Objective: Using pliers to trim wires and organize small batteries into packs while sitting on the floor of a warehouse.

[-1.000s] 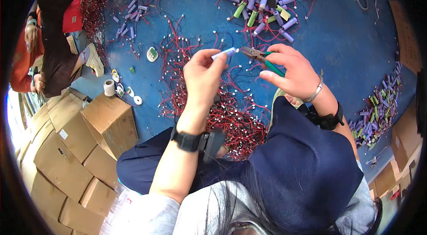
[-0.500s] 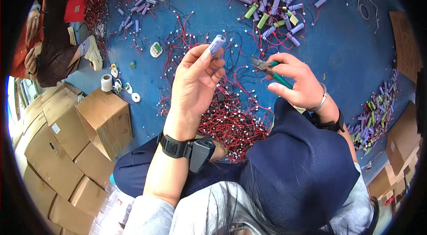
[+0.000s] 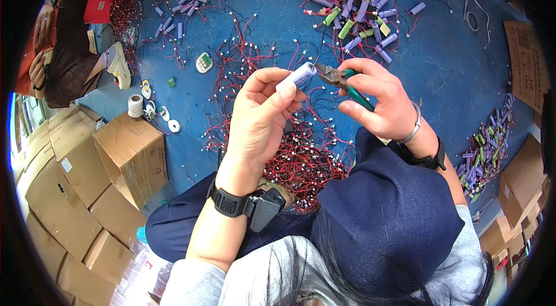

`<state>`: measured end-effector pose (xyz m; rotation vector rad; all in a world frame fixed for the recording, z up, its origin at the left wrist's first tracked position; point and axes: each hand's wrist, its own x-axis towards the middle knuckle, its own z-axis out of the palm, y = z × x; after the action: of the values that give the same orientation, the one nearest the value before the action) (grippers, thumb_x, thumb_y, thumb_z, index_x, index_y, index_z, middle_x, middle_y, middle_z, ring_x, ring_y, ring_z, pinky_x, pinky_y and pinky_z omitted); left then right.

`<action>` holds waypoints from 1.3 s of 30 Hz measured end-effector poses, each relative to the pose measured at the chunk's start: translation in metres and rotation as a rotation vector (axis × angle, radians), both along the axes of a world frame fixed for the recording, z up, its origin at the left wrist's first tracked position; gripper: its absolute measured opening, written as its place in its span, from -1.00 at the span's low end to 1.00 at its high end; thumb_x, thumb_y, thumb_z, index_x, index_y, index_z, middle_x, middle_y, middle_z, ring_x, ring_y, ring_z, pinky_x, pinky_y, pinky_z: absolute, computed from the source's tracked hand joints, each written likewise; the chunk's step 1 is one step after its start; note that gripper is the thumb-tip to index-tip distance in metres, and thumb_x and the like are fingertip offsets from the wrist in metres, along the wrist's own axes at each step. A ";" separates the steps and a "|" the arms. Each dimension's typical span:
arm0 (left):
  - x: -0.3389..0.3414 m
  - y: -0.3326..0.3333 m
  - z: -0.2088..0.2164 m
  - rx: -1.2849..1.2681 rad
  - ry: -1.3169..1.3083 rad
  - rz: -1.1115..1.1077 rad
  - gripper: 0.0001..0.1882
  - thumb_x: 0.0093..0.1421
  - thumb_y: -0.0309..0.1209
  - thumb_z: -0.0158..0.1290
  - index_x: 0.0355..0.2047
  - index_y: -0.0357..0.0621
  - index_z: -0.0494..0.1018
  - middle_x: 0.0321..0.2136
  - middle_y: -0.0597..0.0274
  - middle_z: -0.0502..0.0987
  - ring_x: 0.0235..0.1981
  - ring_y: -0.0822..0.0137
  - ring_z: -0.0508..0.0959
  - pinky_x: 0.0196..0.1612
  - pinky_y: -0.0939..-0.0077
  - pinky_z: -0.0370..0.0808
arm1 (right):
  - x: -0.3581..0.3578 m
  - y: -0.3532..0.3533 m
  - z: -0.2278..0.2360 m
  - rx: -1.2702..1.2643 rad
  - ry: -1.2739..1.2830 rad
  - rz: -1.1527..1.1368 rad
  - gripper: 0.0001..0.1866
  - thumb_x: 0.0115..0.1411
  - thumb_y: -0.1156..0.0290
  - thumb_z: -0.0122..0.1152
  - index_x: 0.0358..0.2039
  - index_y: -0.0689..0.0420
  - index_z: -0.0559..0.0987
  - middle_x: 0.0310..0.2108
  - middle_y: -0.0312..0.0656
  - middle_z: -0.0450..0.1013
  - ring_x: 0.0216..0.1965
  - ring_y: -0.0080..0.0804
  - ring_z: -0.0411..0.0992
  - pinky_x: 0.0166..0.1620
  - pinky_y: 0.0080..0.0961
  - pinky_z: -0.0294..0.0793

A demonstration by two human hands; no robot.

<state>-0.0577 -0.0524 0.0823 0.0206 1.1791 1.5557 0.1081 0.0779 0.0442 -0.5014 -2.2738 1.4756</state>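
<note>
Between the thumb and fingers of my left hand (image 3: pixel 265 106) is a purple cylindrical battery cell (image 3: pixel 298 77), tilted with its far end up to the right. My right hand (image 3: pixel 379 97) grips green-handled cutting pliers (image 3: pixel 354 90). The metal jaws reach the cell's far end, where a thin dark wire shows; whether they touch it I cannot tell. Below my hands lies a dense heap of red and black wires with small white connectors (image 3: pixel 304 170). Farther off is a pile of purple and green cells (image 3: pixel 359 8), many with wires attached.
Cardboard boxes (image 3: pixel 130 155) crowd the left side. A white roll (image 3: pixel 135 105) stands on one of them. Another person's shoe (image 3: pixel 119 68) and hands show at the upper left, by a red bag (image 3: pixel 100 2). More cells (image 3: pixel 486 147) lie at the right near a carton (image 3: pixel 524 60).
My left hand has tipped the cell to the right and moved it toward the pliers. The plier jaws have come left and up to the cell's end.
</note>
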 end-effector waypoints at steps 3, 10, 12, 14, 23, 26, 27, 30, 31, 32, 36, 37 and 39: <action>0.002 0.002 0.002 -0.014 0.033 -0.013 -0.71 0.01 -0.51 0.15 -0.23 -0.20 0.37 -0.36 0.20 0.51 -0.37 0.39 0.54 -0.29 0.58 0.46 | -0.001 0.003 0.005 0.122 0.044 -0.012 -0.72 -0.18 0.33 0.32 -0.47 0.20 0.49 -0.29 -0.06 0.41 -0.28 -0.14 0.40 -0.22 -0.39 0.40; 0.010 0.008 0.012 -0.108 0.463 -0.097 -0.71 0.03 -0.50 0.14 -0.21 -0.25 0.39 -0.39 0.23 0.49 -0.41 0.50 0.48 -0.31 0.65 0.43 | 0.001 0.003 0.012 0.378 0.013 -0.078 -0.75 -0.20 0.35 0.32 -0.60 0.16 0.42 -0.44 -0.17 0.40 -0.48 -0.21 0.38 -0.43 -0.39 0.37; 0.011 0.009 0.013 -0.139 0.630 -0.158 -0.70 0.03 -0.50 0.14 -0.20 -0.27 0.41 -0.41 0.25 0.49 -0.42 0.53 0.46 -0.32 0.66 0.41 | 0.003 0.001 0.010 0.338 -0.003 -0.070 -0.77 -0.15 0.34 0.30 -0.61 0.14 0.41 -0.51 -0.19 0.38 -0.56 -0.20 0.34 -0.51 -0.42 0.33; 0.012 0.012 0.016 -0.242 0.812 -0.372 -0.70 0.05 -0.47 0.13 -0.19 -0.30 0.42 -0.43 0.27 0.49 -0.43 0.58 0.43 -0.35 0.68 0.39 | 0.009 0.003 0.009 0.221 -0.069 0.000 -0.77 -0.10 0.34 0.27 -0.61 0.15 0.41 -0.55 -0.22 0.37 -0.59 -0.28 0.34 -0.53 -0.47 0.31; 0.004 0.012 0.003 0.056 -0.033 -0.338 -0.61 0.11 -0.34 0.05 -0.13 -0.37 0.35 -0.53 0.23 0.43 -0.61 0.52 0.34 -0.48 0.60 0.32 | 0.027 0.010 0.003 -1.257 0.042 0.378 -0.65 0.15 0.17 0.05 -0.51 0.25 0.43 -0.55 -0.26 0.39 -0.61 -0.61 0.33 -0.50 -0.65 0.32; -0.005 -0.001 -0.014 0.276 -0.336 -0.334 -0.63 0.13 -0.33 0.03 -0.14 -0.34 0.33 -0.53 0.28 0.39 -0.62 0.53 0.32 -0.52 0.60 0.27 | 0.030 0.007 0.004 -1.592 0.480 0.199 -0.64 0.16 0.15 0.03 -0.53 0.23 0.41 -0.59 -0.28 0.35 -0.59 -0.59 0.33 -0.50 -0.63 0.32; -0.006 -0.002 -0.022 0.297 -0.384 -0.239 -0.64 0.15 -0.32 0.01 -0.11 -0.31 0.35 -0.43 0.20 0.45 -0.58 0.48 0.37 -0.42 0.49 0.38 | 0.033 0.011 0.005 -1.626 0.485 0.101 -0.60 0.18 0.11 -0.01 -0.56 0.22 0.37 -0.62 -0.30 0.30 -0.60 -0.54 0.32 -0.50 -0.60 0.32; -0.012 -0.004 -0.031 0.160 -0.234 -0.062 -0.68 0.17 -0.36 -0.02 -0.09 -0.20 0.33 -0.34 0.23 0.43 -0.48 0.45 0.40 -0.32 0.48 0.38 | 0.033 0.011 -0.011 -1.086 -0.123 0.077 -0.61 0.18 0.10 -0.04 -0.58 0.18 0.36 -0.61 -0.28 0.28 -0.59 -0.48 0.33 -0.48 -0.55 0.32; -0.018 -0.004 -0.033 0.132 -0.223 -0.046 -0.71 0.18 -0.39 -0.05 -0.08 -0.17 0.33 -0.34 0.24 0.43 -0.44 0.44 0.40 -0.30 0.49 0.38 | 0.027 0.015 -0.008 -0.559 -0.582 0.254 -0.68 0.16 0.14 -0.02 -0.52 0.15 0.41 -0.58 -0.22 0.33 -0.54 -0.36 0.38 -0.44 -0.44 0.36; -0.021 -0.004 -0.035 0.112 -0.216 -0.028 -0.71 0.19 -0.41 -0.07 -0.07 -0.17 0.33 -0.33 0.23 0.43 -0.43 0.43 0.40 -0.29 0.48 0.40 | 0.032 -0.005 -0.031 -0.128 -0.638 0.304 -0.75 0.08 0.16 0.06 -0.44 0.10 0.48 -0.50 -0.15 0.39 -0.39 -0.25 0.42 -0.33 -0.31 0.37; -0.019 0.004 -0.034 0.101 -0.187 -0.068 -0.68 0.20 -0.41 -0.08 -0.04 -0.20 0.30 -0.32 0.20 0.45 -0.41 0.42 0.42 -0.27 0.47 0.42 | 0.059 -0.010 -0.045 0.318 -0.847 0.547 -0.72 -0.02 0.13 0.12 -0.38 0.05 0.54 -0.36 -0.15 0.41 -0.24 -0.18 0.38 -0.19 -0.24 0.33; -0.016 0.005 -0.032 0.083 -0.178 -0.103 -0.63 0.20 -0.37 -0.08 0.00 -0.21 0.25 -0.33 0.24 0.42 -0.41 0.43 0.41 -0.26 0.45 0.42 | 0.065 -0.006 -0.045 0.208 -0.891 0.460 -0.71 -0.04 0.13 0.13 -0.38 0.04 0.55 -0.34 -0.16 0.40 -0.21 -0.19 0.37 -0.17 -0.24 0.32; -0.009 0.006 -0.033 0.059 -0.142 -0.164 -0.58 0.19 -0.33 -0.05 0.02 -0.21 0.23 -0.34 0.27 0.41 -0.40 0.42 0.41 -0.24 0.42 0.43 | 0.083 0.008 -0.045 0.187 -0.790 0.276 -0.74 -0.07 0.15 0.17 -0.44 0.05 0.55 -0.34 -0.18 0.39 -0.24 -0.19 0.36 -0.20 -0.25 0.32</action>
<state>-0.0670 -0.0468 0.0497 0.0439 0.9953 1.4232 0.1916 0.0864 -0.0006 -0.8542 -3.1635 1.2992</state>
